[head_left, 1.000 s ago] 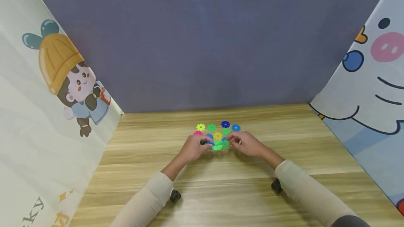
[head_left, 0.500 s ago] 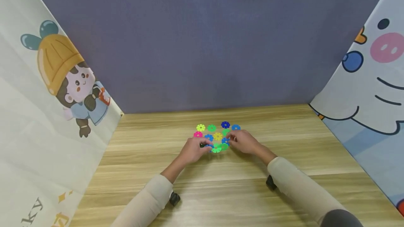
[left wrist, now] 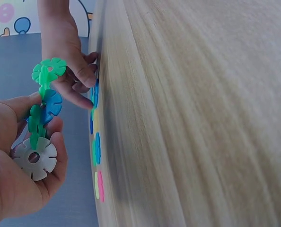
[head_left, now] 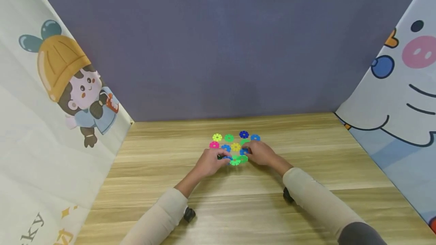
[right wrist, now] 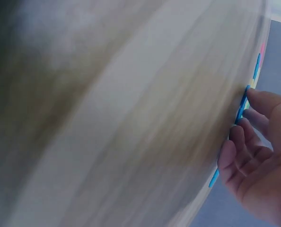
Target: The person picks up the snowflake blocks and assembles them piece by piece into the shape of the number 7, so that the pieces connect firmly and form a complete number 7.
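The wooden table (head_left: 235, 199) bears nine loose discs (head_left: 235, 147).

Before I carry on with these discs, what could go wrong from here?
The thin blue disc might slip at the right grip. The yellow disc lies close by and could get nudged. The joined discs might come loose, since their bright green end sticks out past the left grip.
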`<state>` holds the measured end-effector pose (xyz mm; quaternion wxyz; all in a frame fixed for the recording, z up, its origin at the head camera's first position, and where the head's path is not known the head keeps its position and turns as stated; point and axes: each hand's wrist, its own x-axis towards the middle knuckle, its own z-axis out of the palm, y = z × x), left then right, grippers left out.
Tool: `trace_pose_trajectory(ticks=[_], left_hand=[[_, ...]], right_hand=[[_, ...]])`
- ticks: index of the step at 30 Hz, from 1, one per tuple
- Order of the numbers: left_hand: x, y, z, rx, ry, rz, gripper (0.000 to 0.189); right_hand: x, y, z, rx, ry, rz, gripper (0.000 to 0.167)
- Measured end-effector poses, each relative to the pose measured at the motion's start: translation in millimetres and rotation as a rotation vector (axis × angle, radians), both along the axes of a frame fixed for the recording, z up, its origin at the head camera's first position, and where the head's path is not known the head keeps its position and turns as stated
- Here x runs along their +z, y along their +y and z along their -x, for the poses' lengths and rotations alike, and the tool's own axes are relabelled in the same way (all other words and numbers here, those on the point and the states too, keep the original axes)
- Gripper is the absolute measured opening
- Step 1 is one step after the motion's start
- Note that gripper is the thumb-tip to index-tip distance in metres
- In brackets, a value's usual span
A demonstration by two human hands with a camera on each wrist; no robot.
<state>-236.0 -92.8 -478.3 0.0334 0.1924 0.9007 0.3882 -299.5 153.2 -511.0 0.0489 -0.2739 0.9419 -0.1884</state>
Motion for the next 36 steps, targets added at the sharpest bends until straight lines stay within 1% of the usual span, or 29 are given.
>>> trace_pose_trajectory(ticks=[7, 11, 13, 19, 23, 26, 31, 33, 36], left_hand=[[2.4, 1.9, -1.5, -0.006, -0.002, -0.007, 0.010], [3.0, 2.7, -2.7, -0.006, -0.011, -0.008, 0.010], [3.4, 3.4, -3.4, -0.005, -0.019, -0.005, 0.011], [5.0, 4.5, -5.8, -0.011, -0.006, 0.001, 0.011], [5.7, 4.8, -7.4, -0.007, -0.013, -0.008, 0.011], [5.9, 4.9, -8.2, -0.009, -0.013, -0.010, 0.011], [6.0, 4.8, -9.3, -0.014, -0.015, -0.017, 0.010], [6.4, 4.9, -9.8, -0.016, -0.017, -0.021, 0.010], [7.0, 4.8, -10.4, -0.021, -0.013, -0.024, 0.010]], right_hand=[[3.6, -0.4, -4.2, -0.010, 0.009, -0.004, 0.033], [5.2, 0.7, -5.5, -0.020, -0.002, 0.006, 0.032], [5.4, 2.3, -5.6, -0.039, -0.008, 0.012, 0.031], [8.5, 7.9, -9.7, -0.128, 0.007, 0.040, 0.027], [13.2, 10.8, -15.5, -0.143, 0.031, 0.085, 0.022], [16.7, 12.6, -20.1, -0.138, 0.014, 0.107, 0.022], [23.1, 13.9, -27.6, -0.129, -0.064, 0.149, 0.017], [26.2, 14.3, -30.3, -0.127, -0.082, 0.169, 0.019], [31.2, 15.5, -34.6, -0.130, -0.087, 0.197, 0.022]])
